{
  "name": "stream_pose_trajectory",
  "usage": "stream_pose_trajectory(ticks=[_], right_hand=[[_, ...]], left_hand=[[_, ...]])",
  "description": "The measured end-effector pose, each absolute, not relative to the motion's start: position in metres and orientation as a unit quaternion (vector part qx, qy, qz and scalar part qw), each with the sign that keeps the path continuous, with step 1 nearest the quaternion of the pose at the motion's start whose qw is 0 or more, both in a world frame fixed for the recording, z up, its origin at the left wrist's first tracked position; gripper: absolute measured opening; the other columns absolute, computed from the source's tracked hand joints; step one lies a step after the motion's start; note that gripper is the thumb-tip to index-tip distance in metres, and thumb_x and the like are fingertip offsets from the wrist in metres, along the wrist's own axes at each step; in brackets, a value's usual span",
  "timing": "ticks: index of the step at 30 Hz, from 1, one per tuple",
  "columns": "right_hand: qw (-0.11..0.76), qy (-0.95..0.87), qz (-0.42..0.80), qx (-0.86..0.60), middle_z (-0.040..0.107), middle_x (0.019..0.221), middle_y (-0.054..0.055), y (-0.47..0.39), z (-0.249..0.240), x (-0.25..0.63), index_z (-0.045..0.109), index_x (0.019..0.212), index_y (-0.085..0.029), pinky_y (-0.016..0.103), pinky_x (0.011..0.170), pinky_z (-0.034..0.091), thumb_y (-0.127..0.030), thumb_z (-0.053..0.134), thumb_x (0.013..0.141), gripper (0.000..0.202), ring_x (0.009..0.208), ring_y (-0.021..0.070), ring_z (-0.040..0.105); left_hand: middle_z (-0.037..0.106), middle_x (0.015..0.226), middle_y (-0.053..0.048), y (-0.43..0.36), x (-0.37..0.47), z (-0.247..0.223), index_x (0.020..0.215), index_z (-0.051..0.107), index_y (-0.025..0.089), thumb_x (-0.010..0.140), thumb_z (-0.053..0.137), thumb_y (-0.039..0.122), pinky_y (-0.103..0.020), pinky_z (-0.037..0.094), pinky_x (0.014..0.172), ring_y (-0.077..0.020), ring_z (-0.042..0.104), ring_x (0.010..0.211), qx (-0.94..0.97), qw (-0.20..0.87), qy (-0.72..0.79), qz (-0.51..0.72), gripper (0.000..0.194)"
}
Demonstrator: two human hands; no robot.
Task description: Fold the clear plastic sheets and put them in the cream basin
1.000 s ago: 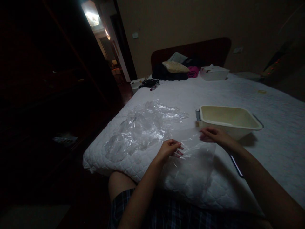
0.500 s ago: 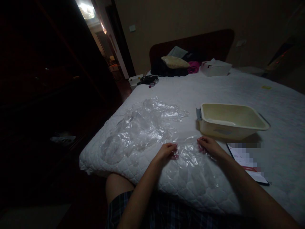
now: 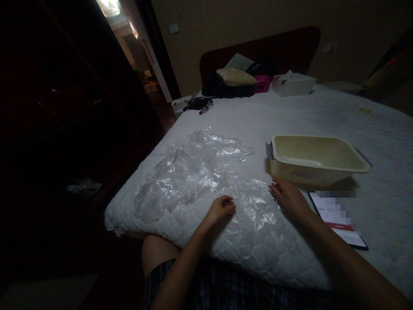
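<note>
Left hand [image 3: 223, 209]: your fingers half curled at left side of plastic bag [image 3: 256, 215]; right hand [image 3: 291, 198]: fingers bent by its right side; cannot tell whether either pinches it. Bag lies creased on bed [image 3: 287, 118], between your hands and reaching toward you (long axis lost in wrinkles), neither hand clearly nearer. Clear plastic heap [image 3: 190, 172] meets it on left. Cream tub [image 3: 322, 148] open beyond right hand, bare inner wall showing. White box [image 3: 295, 88] near headboard [image 3: 258, 48], contents hidden.

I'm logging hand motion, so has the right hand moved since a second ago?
Yes. The right hand has moved lower in the view, farther below the grey handle of the cream plastic tub.
</note>
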State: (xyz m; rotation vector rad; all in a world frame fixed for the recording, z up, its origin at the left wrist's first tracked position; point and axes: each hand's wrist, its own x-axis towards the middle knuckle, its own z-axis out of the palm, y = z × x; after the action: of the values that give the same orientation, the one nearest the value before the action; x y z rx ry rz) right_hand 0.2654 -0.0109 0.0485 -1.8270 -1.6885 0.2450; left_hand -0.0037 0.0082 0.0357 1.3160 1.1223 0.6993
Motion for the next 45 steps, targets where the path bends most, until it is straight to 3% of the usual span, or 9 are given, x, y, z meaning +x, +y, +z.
stream_pose_trajectory(ticks=[5, 10, 19, 22, 26, 30, 33, 36, 45], right_hand=[[0.193, -0.752, -0.013, -0.630, 0.045, 0.132, 0.019, -0.033, 0.045, 0.244, 0.045, 0.128, -0.008, 0.040, 0.099, 0.036, -0.041, 0.035, 0.089, 0.052, 0.122, 0.0272, 0.043], [0.115, -0.797, 0.002, -0.593, 0.031, 0.143, 0.016, -0.041, 0.020, 0.237, 0.035, 0.137, -0.014, 0.046, 0.106, 0.025, -0.049, 0.033, 0.089, 0.059, 0.133, 0.0254, 0.024], [0.150, -0.805, 0.086, -0.567, 0.027, 0.145, 0.012, -0.030, 0.020, 0.259, 0.035, 0.137, -0.020, 0.048, 0.108, 0.019, -0.051, 0.037, 0.087, 0.059, 0.134, 0.0250, 0.022], [0.259, -0.732, 0.213, -0.593, 0.039, 0.140, 0.011, -0.025, 0.022, 0.262, 0.048, 0.128, -0.022, 0.048, 0.105, 0.026, -0.049, 0.040, 0.087, 0.050, 0.128, 0.0253, 0.034], [0.432, -0.566, 0.338, -0.615, 0.062, 0.114, 0.009, -0.016, 0.034, 0.265, 0.062, 0.107, -0.022, 0.043, 0.092, 0.044, -0.046, 0.052, 0.082, 0.036, 0.105, 0.0240, 0.057], [0.478, -0.497, 0.375, -0.620, 0.066, 0.097, 0.008, -0.003, 0.055, 0.256, 0.067, 0.086, -0.022, 0.040, 0.083, 0.049, -0.038, 0.068, 0.069, 0.023, 0.095, 0.0246, 0.060], [0.515, -0.354, 0.536, -0.567, 0.067, 0.094, 0.007, 0.005, 0.063, 0.241, 0.065, 0.090, -0.022, 0.034, 0.071, 0.054, -0.033, 0.066, 0.071, 0.021, 0.082, 0.0205, 0.064], [0.505, -0.258, 0.635, -0.524, 0.068, 0.092, 0.009, 0.010, 0.058, 0.233, 0.062, 0.091, -0.019, 0.030, 0.070, 0.055, -0.026, 0.065, 0.073, 0.020, 0.080, 0.0188, 0.065], [0.542, -0.246, 0.582, -0.554, 0.068, 0.089, 0.008, 0.015, 0.035, 0.264, 0.057, 0.082, -0.019, 0.035, 0.082, 0.053, -0.023, 0.057, 0.078, 0.006, 0.087, 0.0177, 0.065]], left_hand=[[0.057, 0.116, -0.012, 0.007, -0.007, 0.052, 0.108, 0.056, 0.015, 0.084, 0.049, 0.025, -0.041, 0.043, 0.095, -0.0236, 0.052, 0.111, 0.835, 0.233, 0.414, 0.278, 0.027], [0.049, 0.129, -0.012, 0.011, -0.001, 0.036, 0.118, 0.051, 0.015, 0.089, 0.044, 0.030, -0.043, 0.036, 0.102, -0.0247, 0.040, 0.124, 0.917, 0.099, 0.314, 0.226, 0.034], [0.040, 0.138, -0.008, 0.011, 0.000, 0.018, 0.128, 0.042, 0.019, 0.091, 0.039, 0.029, -0.044, 0.030, 0.105, -0.0214, 0.034, 0.129, 0.922, 0.068, 0.323, 0.202, 0.038], [0.039, 0.139, -0.008, 0.010, 0.001, 0.018, 0.127, 0.043, 0.020, 0.090, 0.039, 0.031, -0.043, 0.030, 0.105, -0.0214, 0.034, 0.129, 0.921, 0.066, 0.330, 0.197, 0.039], [0.039, 0.139, -0.007, 0.010, 0.000, 0.015, 0.127, 0.044, 0.020, 0.091, 0.038, 0.032, -0.043, 0.030, 0.105, -0.0214, 0.034, 0.129, 0.921, 0.065, 0.332, 0.194, 0.039], [0.039, 0.139, -0.007, 0.010, 0.000, 0.015, 0.127, 0.044, 0.021, 0.091, 0.038, 0.032, -0.043, 0.030, 0.105, -0.0213, 0.035, 0.129, 0.921, 0.062, 0.332, 0.194, 0.039], [0.039, 0.139, -0.008, 0.009, 0.000, 0.016, 0.127, 0.044, 0.021, 0.090, 0.039, 0.032, -0.043, 0.030, 0.105, -0.0212, 0.035, 0.128, 0.921, 0.060, 0.332, 0.193, 0.038], [0.039, 0.139, -0.008, 0.009, 0.000, 0.017, 0.127, 0.044, 0.020, 0.090, 0.039, 0.031, -0.043, 0.030, 0.105, -0.0208, 0.035, 0.129, 0.921, 0.061, 0.334, 0.194, 0.039], [0.039, 0.139, -0.007, 0.009, -0.001, 0.018, 0.128, 0.043, 0.021, 0.090, 0.038, 0.032, -0.043, 0.028, 0.107, -0.0204, 0.034, 0.129, 0.920, 0.069, 0.334, 0.194, 0.040]])
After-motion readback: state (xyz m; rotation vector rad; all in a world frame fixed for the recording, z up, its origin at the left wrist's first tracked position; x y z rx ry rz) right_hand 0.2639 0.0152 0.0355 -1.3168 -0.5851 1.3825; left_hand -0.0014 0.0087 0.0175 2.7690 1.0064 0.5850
